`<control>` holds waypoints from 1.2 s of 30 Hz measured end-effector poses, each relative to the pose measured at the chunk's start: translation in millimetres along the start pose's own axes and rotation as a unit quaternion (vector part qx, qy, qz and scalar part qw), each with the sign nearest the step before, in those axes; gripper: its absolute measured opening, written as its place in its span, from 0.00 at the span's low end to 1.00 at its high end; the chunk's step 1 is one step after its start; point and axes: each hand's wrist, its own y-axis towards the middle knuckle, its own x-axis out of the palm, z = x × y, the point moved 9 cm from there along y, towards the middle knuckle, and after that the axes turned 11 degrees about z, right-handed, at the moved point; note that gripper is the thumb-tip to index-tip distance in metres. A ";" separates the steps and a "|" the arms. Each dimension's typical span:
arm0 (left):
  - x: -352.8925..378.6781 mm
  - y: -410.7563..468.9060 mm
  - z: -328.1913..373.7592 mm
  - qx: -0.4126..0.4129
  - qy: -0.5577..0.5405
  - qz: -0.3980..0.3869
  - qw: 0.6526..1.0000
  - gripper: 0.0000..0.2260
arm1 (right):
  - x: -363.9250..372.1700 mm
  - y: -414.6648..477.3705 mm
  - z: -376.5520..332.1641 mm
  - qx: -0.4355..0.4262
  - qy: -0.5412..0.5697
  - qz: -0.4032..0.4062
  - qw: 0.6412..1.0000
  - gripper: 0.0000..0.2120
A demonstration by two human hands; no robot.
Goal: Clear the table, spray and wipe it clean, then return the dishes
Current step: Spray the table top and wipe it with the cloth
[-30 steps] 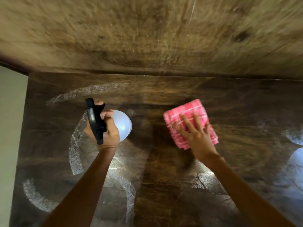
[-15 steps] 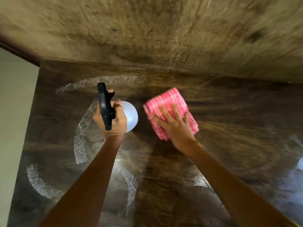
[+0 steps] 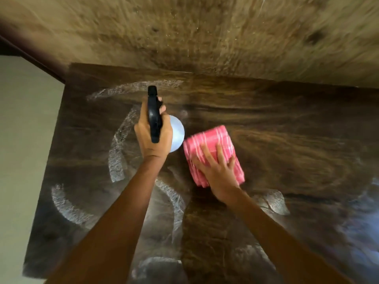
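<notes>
My left hand (image 3: 152, 138) is closed around a spray bottle (image 3: 176, 136) with a black trigger head and a white round body, held above the left part of the dark wooden table (image 3: 297, 140). My right hand (image 3: 217, 171) lies flat, fingers spread, on a folded pink checked cloth (image 3: 211, 140) that rests on the tabletop just right of the bottle. White wet streaks (image 3: 117, 158) arc across the table's left and near side. No dishes are in view.
A wooden wall (image 3: 205, 33) rises right behind the table's far edge. The table's left edge (image 3: 51, 160) drops off to a pale floor. A bluish glare (image 3: 361, 232) lies on the table's right side.
My right hand has slid the pink cloth leftward and then nearer to me, ending close beside the bottle. The left hand kept the bottle in about the same place.
</notes>
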 end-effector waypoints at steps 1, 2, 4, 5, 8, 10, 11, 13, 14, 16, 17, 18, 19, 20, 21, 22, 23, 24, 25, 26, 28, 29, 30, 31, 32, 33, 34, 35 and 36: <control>-10.1 -4.9 -3.1 -0.012 -0.001 -0.005 1.000 0.14 | 12.4 -30.7 -1.9 -0.018 -0.011 -0.006 1.000 0.45; -21.7 -9.9 -5.4 -0.021 0.004 0.002 1.000 0.14 | 26.3 -58.7 4.0 -0.027 -0.027 -0.045 0.998 0.48; -49.2 -21.0 -7.1 -0.033 0.013 0.026 0.999 0.13 | 30.2 -89.3 35.6 0.017 -0.061 -0.070 0.996 0.53; -62.0 -27.7 -5.6 -0.034 0.017 0.034 0.999 0.13 | 25.8 -90.7 52.7 0.042 -0.056 -0.061 0.996 0.53; -95.8 -47.6 -6.5 -0.032 0.019 0.049 0.998 0.11 | -5.5 -55.7 88.5 0.157 0.023 -0.001 0.987 0.44; -120.3 -59.3 -11.7 -0.039 0.008 0.072 0.997 0.12 | -14.8 -18.4 80.2 0.196 0.054 -0.011 0.979 0.42; -131.3 -64.7 -14.9 -0.046 0.003 0.079 0.996 0.12 | -16.6 -3.9 64.4 0.198 0.056 -0.012 0.978 0.42; -147.3 -73.4 -19.7 -0.059 -0.004 0.084 0.995 0.12 | -15.1 9.8 25.0 0.153 0.042 0.003 0.987 0.41; -153.0 -77.3 -20.4 -0.063 -0.003 0.083 0.995 0.12 | -7.3 4.6 3.0 0.115 0.033 0.004 0.993 0.41; -162.2 -84.4 -21.5 -0.072 0.001 0.078 0.994 0.12 | 16.9 -33.6 -33.1 0.052 0.000 -0.009 0.999 0.42; -165.7 -87.6 -22.4 -0.072 0.007 0.076 0.994 0.12 | 28.2 -61.7 -43.4 0.026 -0.014 -0.012 0.999 0.44; -170.6 -90.5 -22.9 -0.069 0.015 0.076 0.995 0.12 | 39.8 -91.2 -47.7 0.005 -0.024 -0.014 1.000 0.46; -175.2 -92.6 -24.0 -0.066 0.017 0.078 0.995 0.12 | 51.2 -120.0 -43.4 -0.003 -0.039 -0.036 0.999 0.50; -179.6 -94.0 -26.2 -0.067 0.013 0.081 0.994 0.12 | 60.6 -145.1 -30.7 0.004 -0.056 -0.063 0.996 0.54; -182.7 -94.6 -28.1 -0.067 0.007 0.081 0.994 0.13 | 60.8 -159.4 -13.5 0.028 -0.066 -0.061 0.996 0.57; -184.1 -94.8 -30.0 -0.065 0.005 0.078 0.995 0.13 | 57.8 -163.9 4.0 0.052 -0.053 -0.057 0.996 0.57; -184.1 -95.5 -30.7 -0.061 0.003 0.070 0.996 0.14 | 51.1 -160.5 19.2 0.080 -0.035 -0.042 0.995 0.55; -183.8 -95.9 -32.7 -0.059 0.002 0.065 0.996 0.14 | 42.5 -150.8 33.0 0.116 -0.009 -0.019 0.993 0.52; -183.9 -96.6 -34.7 -0.060 0.002 0.062 0.996 0.15 | 37.8 -137.8 42.5 0.156 0.010 -0.009 0.988 0.48; -184.4 -96.9 -36.8 -0.061 0.002 0.063 0.996 0.15 | 33.2 -120.2 45.6 0.183 0.016 -0.003 0.983 0.46; -183.7 -97.3 -41.3 -0.059 0.006 0.062 0.996 0.15 | 25.2 -84.9 34.4 0.226 0.034 -0.007 0.974 0.44; -182.4 -98.0 -41.9 -0.061 0.004 0.060 0.996 0.15 | 22.5 -73.9 22.4 0.229 0.034 -0.002 0.973 0.44; -181.6 -98.2 -41.7 -0.065 0.001 0.058 0.996 0.15 | 21.5 -68.3 7.4 0.217 0.036 0.001 0.975 0.43; -181.3 -98.3 -40.6 -0.067 -0.002 0.058 0.996 0.15 | 27.0 -70.8 -10.3 0.189 0.032 -0.002 0.981 0.43; -182.1 -98.1 -38.8 -0.062 -0.002 0.059 0.996 0.15 | 35.4 -82.0 -29.3 0.154 0.025 -0.007 0.988 0.42; -183.3 -97.3 -36.0 -0.052 0.005 0.062 0.997 0.15 | 44.5 -101.1 -48.4 0.112 0.010 -0.009 0.994 0.43; -184.1 -96.1 -34.1 -0.045 0.010 0.064 0.997 0.17 | 52.8 -126.0 -65.1 0.073 -0.002 -0.008 0.997 0.44; -184.2 -94.9 -34.3 -0.041 0.012 0.062 0.997 0.17 | 66.2 -154.4 -75.4 0.036 -0.017 -0.025 0.999 0.48; -184.6 -94.1 -35.7 -0.037 0.014 0.059 0.997 0.17 | 80.3 -183.4 -76.5 0.014 -0.036 -0.059 0.998 0.51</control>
